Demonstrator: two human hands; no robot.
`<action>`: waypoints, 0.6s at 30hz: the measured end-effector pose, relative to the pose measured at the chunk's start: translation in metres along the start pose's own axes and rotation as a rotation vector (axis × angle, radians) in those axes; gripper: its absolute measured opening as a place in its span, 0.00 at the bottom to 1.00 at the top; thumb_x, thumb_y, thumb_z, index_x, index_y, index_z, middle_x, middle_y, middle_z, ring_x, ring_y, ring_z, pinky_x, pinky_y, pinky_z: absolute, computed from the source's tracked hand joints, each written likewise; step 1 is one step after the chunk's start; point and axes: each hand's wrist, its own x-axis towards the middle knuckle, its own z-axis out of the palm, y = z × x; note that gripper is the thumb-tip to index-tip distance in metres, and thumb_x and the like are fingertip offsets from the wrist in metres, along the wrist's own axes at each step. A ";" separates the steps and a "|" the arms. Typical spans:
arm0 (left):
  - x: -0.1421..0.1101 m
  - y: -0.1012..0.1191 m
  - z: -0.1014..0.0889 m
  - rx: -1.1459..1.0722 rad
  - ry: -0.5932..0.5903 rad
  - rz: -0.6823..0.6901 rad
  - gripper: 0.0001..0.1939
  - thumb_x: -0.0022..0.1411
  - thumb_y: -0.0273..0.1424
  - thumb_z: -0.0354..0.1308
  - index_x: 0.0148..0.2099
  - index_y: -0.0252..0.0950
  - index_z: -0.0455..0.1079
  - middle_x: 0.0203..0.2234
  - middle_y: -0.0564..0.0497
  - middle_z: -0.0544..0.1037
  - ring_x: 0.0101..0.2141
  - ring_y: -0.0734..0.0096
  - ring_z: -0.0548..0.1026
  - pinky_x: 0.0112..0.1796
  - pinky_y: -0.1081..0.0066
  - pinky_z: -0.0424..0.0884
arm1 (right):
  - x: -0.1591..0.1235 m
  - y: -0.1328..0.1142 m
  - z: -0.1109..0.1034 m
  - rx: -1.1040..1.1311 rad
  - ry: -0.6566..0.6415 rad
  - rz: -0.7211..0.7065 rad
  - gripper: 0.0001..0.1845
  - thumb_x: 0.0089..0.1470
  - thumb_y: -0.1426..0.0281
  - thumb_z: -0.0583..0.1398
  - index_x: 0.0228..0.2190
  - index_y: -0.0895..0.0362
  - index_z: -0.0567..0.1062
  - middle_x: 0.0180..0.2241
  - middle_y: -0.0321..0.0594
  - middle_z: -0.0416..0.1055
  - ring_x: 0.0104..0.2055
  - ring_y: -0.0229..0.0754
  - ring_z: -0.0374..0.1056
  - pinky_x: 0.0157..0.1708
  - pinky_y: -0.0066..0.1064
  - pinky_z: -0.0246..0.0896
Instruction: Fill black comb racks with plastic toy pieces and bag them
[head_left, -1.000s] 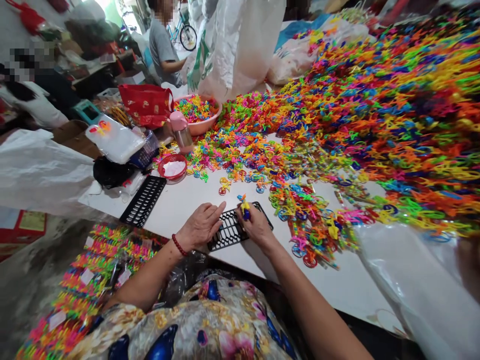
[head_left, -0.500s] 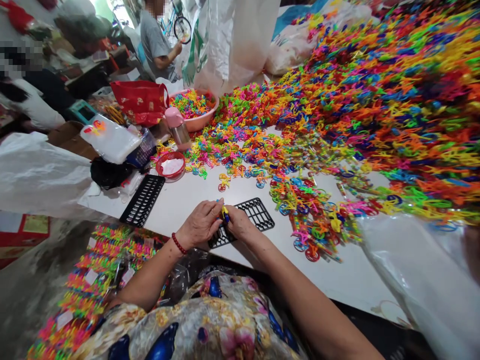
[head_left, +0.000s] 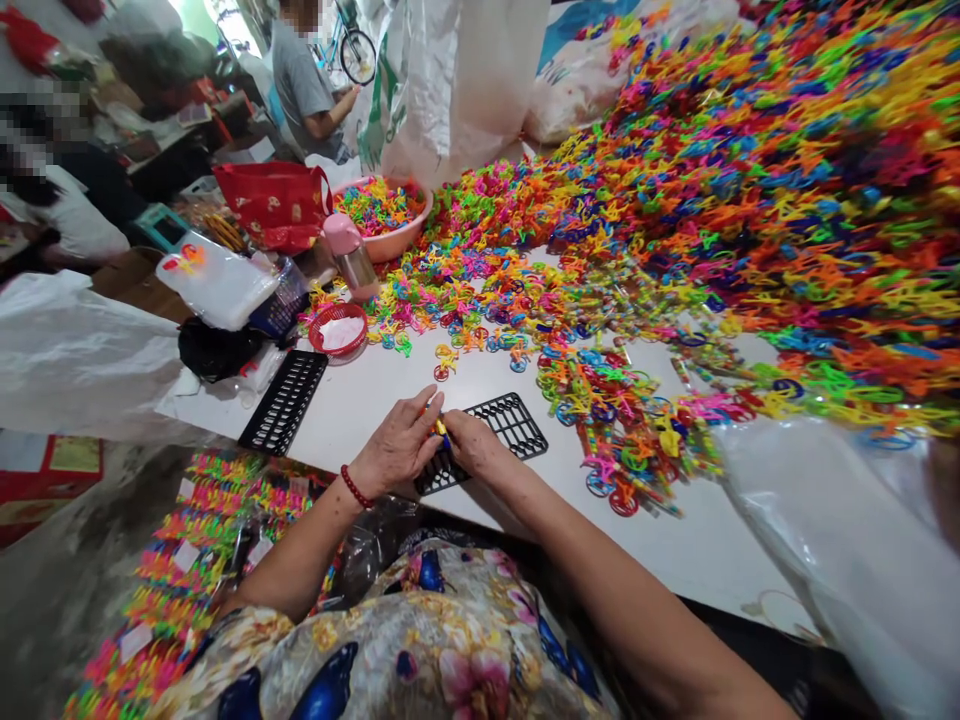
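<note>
A small yellow and blue plastic piece (head_left: 441, 430) is pinched between my two hands, mostly covered by fingers, so its exact shape is hidden. My left hand (head_left: 397, 442), below which a red bead bracelet (head_left: 356, 487) circles the wrist, grips it from the left. From the other side, my right hand (head_left: 472, 445) closes its thumb and fingers on it. Under both hands lies a black slotted plastic rack (head_left: 517, 430) on the white table (head_left: 390, 385). A yellow and red plastic figure with a wheel (head_left: 444, 362) rests just beyond my fingertips.
A huge heap of colourful plastic pieces (head_left: 675, 200) covers the right and back. To the left are a second black rack (head_left: 283, 405), a red basket (head_left: 337, 345) and a pink-topped bottle (head_left: 352, 258). A person in a grey shirt (head_left: 300, 80) stands behind.
My left fingers have shifted up and over the yellow and blue piece, which shows less now. Both hands stay together above the rack. The whole view has moved slightly.
</note>
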 end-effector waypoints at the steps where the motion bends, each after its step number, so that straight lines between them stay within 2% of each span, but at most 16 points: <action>1: 0.001 0.000 -0.001 -0.004 -0.008 0.012 0.34 0.69 0.33 0.50 0.71 0.33 0.42 0.61 0.34 0.63 0.56 0.52 0.65 0.53 0.52 0.67 | 0.001 0.000 -0.001 -0.017 -0.017 -0.004 0.08 0.58 0.78 0.54 0.36 0.58 0.73 0.33 0.42 0.71 0.34 0.41 0.65 0.36 0.30 0.58; 5: 0.006 0.001 -0.003 -0.038 -0.018 -0.004 0.31 0.69 0.32 0.50 0.70 0.33 0.47 0.54 0.37 0.70 0.52 0.54 0.68 0.52 0.53 0.69 | 0.003 -0.001 -0.002 -0.048 -0.014 -0.019 0.08 0.61 0.75 0.54 0.32 0.58 0.72 0.31 0.40 0.68 0.32 0.40 0.63 0.34 0.29 0.57; 8: 0.006 0.002 -0.003 -0.033 0.025 -0.012 0.27 0.68 0.31 0.51 0.67 0.34 0.53 0.55 0.37 0.69 0.58 0.54 0.64 0.55 0.51 0.66 | -0.002 -0.003 0.001 -0.041 0.044 -0.015 0.08 0.61 0.75 0.54 0.32 0.58 0.72 0.31 0.40 0.67 0.33 0.40 0.62 0.35 0.29 0.58; 10: 0.004 0.003 -0.002 0.022 0.061 -0.003 0.25 0.68 0.31 0.52 0.65 0.36 0.58 0.61 0.37 0.64 0.64 0.51 0.56 0.59 0.46 0.61 | -0.005 -0.004 0.006 -0.013 0.103 -0.018 0.08 0.61 0.77 0.54 0.35 0.58 0.72 0.33 0.40 0.67 0.35 0.40 0.63 0.38 0.29 0.59; 12: 0.003 0.003 -0.002 0.100 0.064 0.012 0.22 0.68 0.32 0.52 0.63 0.39 0.61 0.63 0.40 0.63 0.66 0.49 0.50 0.61 0.37 0.49 | -0.008 -0.004 0.010 0.015 0.148 -0.024 0.08 0.60 0.78 0.54 0.38 0.58 0.72 0.35 0.41 0.67 0.38 0.41 0.63 0.40 0.29 0.59; 14: 0.003 0.004 -0.002 0.142 0.035 0.028 0.19 0.68 0.32 0.52 0.60 0.40 0.64 0.61 0.43 0.67 0.65 0.50 0.55 0.62 0.33 0.38 | -0.009 -0.003 0.014 0.022 0.155 -0.011 0.08 0.61 0.77 0.54 0.38 0.58 0.73 0.35 0.41 0.67 0.38 0.41 0.62 0.41 0.30 0.59; 15: 0.003 0.005 -0.002 0.144 0.019 0.030 0.16 0.69 0.32 0.51 0.57 0.39 0.66 0.58 0.43 0.70 0.63 0.53 0.60 0.63 0.34 0.35 | -0.008 -0.003 0.015 0.018 0.151 0.003 0.07 0.61 0.77 0.54 0.37 0.58 0.73 0.35 0.41 0.66 0.38 0.41 0.62 0.41 0.31 0.60; 18: 0.007 0.007 -0.002 0.126 -0.005 0.017 0.11 0.69 0.32 0.49 0.49 0.36 0.69 0.51 0.43 0.75 0.55 0.60 0.70 0.65 0.41 0.41 | -0.007 -0.005 0.018 0.022 0.136 0.017 0.07 0.61 0.76 0.54 0.34 0.58 0.73 0.34 0.41 0.66 0.37 0.41 0.63 0.41 0.31 0.61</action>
